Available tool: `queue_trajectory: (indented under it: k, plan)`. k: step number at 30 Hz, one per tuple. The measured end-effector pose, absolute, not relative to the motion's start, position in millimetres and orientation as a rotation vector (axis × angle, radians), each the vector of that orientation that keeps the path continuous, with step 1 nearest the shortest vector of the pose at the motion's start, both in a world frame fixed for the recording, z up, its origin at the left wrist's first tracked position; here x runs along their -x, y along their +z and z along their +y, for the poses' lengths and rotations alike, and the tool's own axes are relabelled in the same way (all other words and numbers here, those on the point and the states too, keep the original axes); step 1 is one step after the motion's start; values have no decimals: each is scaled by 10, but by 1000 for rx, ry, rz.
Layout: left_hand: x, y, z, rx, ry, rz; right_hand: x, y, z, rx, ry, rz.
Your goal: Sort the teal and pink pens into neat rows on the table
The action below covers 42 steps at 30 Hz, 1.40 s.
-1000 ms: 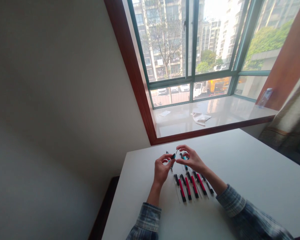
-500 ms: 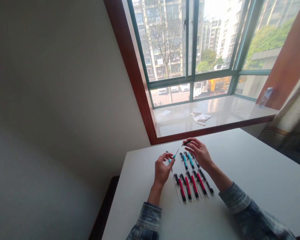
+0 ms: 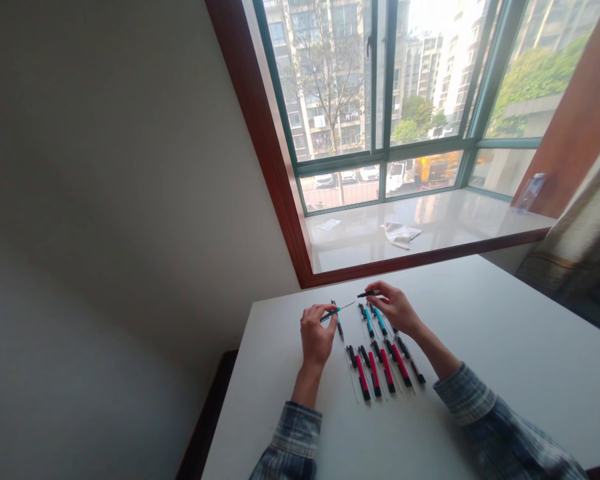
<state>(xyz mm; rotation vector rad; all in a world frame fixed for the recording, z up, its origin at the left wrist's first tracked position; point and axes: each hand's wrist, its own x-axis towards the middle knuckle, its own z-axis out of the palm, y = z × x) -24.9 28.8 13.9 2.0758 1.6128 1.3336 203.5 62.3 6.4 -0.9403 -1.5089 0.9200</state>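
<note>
My left hand (image 3: 319,333) pinches a teal pen barrel (image 3: 331,313), with a thin refill (image 3: 349,305) sticking out of its right end. Across from it, my right hand (image 3: 391,307) holds a black pen part (image 3: 367,293) between thumb and fingers. A small gap separates the refill's tip from the black part. Below my left fingers lies a teal-and-black pen (image 3: 339,324). Teal pen barrels (image 3: 369,323) with black parts rest under my right hand. Nearer to me is a row of several red pen barrels (image 3: 375,373) with black grips and thin refills between them.
All of this lies on a white table (image 3: 280,373). Beyond its far edge is a window sill (image 3: 360,243) with a crumpled white cloth (image 3: 401,235) and a clear bottle (image 3: 530,193). A grey wall (image 3: 130,200) stands on the left, a curtain (image 3: 570,233) on the right.
My left hand has shifted slightly left, and the teal barrel with its refill has tilted flatter. My right hand has lowered a little, turning the black part so it points left.
</note>
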Motion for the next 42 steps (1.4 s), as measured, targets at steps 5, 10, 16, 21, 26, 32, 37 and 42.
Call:
queue_trajectory:
  k: [5, 10, 16, 21, 26, 32, 37, 42]
  plan:
    - [253, 133, 296, -2070, 1343, 1606, -2048, 87, 616, 913, 924, -1546]
    - [250, 147, 299, -2058, 1341, 1610, -2026, 81, 605, 936, 912, -1580]
    - [200, 160, 281, -2096, 1301, 1582, -1965, 87, 553, 942, 916, -1642]
    - [145, 164, 252, -2152, 1218, 1552, -1903, 101, 506, 922, 926, -1686]
    - [144, 179, 244, -2152, 1217, 1529, -1910, 98, 504, 959, 894, -1724]
    - [134, 184, 238, -2190, 1179, 1527, -1966, 112, 483, 1145, 735, -1847]
    - [129, 191, 229, -2209, 1173, 1528, -1981, 131, 476, 1088, 752, -1827]
    - [147, 186, 231, -2200, 1161, 1539, -1980, 164, 469, 1113, 731, -1885]
